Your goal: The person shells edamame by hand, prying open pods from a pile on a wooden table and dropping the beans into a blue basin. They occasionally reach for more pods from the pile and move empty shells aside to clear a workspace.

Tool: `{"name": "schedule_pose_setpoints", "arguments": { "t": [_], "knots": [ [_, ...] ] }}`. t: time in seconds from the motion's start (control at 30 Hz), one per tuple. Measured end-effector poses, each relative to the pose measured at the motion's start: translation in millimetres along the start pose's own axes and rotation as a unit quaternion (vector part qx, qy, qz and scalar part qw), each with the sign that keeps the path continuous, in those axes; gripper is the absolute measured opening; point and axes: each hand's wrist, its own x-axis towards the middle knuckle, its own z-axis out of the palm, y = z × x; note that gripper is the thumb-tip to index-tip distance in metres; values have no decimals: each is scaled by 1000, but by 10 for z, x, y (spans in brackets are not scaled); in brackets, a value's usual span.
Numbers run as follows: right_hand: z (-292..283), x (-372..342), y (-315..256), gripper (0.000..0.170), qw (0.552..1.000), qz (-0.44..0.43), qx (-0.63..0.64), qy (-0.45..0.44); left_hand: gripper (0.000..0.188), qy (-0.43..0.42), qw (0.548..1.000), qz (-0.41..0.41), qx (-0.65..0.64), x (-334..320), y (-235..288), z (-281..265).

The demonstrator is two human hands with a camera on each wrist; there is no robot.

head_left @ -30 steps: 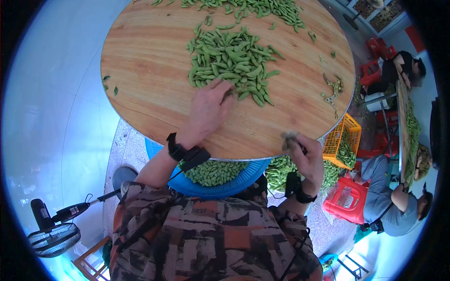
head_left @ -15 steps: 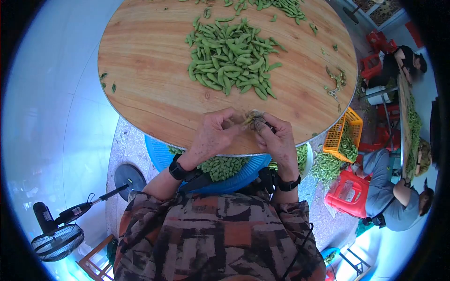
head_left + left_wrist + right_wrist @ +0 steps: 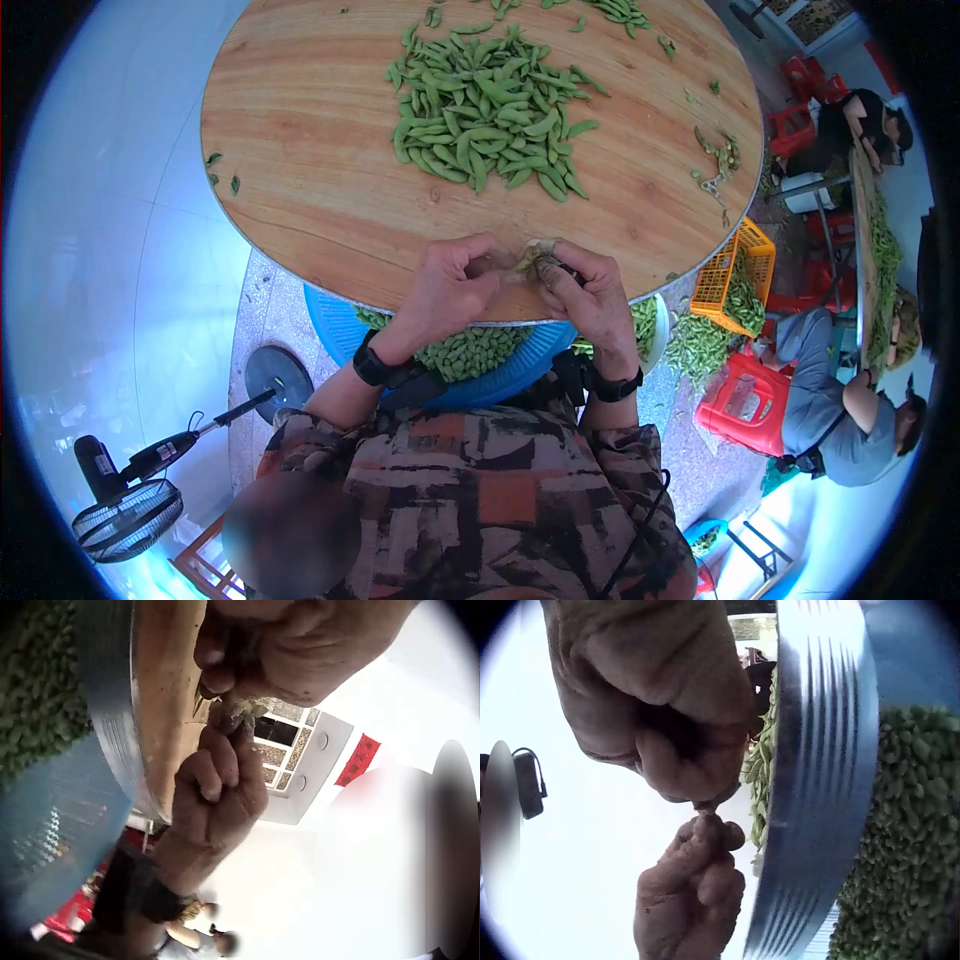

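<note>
Close together over the near edge of the round wooden table (image 3: 300,200), my two hands meet at a yellowish-brown bean pod (image 3: 526,262). My left hand (image 3: 448,287) pinches one end between thumb and fingers. On the other side my right hand (image 3: 592,295) grips it, with greyish stuff around its fingertips. Only a small bit of the pod shows between the fingertips in the wrist views. Farther in on the table lies a pile of green bean pods (image 3: 490,115). Under the table edge, a blue basin (image 3: 545,352) holds shelled green beans (image 3: 468,354).
Empty-looking husks (image 3: 718,160) lie at the table's right side. On the floor to the right are a yellow crate (image 3: 712,290) with pods and a red stool (image 3: 742,405). Two people sit at another table. A fan (image 3: 128,515) stands at left.
My left hand has come back from the near edge of the pod pile, and my right hand has moved left. Both now meet at the pod, nearly unchanged since half a second ago.
</note>
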Motion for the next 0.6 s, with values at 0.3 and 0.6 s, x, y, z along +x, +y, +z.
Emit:
{"name": "schedule_pose_setpoints", "arguments": {
  "t": [0.3, 0.6],
  "knots": [
    [4, -15, -94, 14, 999, 34, -17, 11, 22, -119, 854, -186, -470, -5, 1, 70],
    [164, 3, -100, 15, 950, -125, -279, 64, 14, -65, 995, -24, 70, 37, 72, -22]
  ]
}}
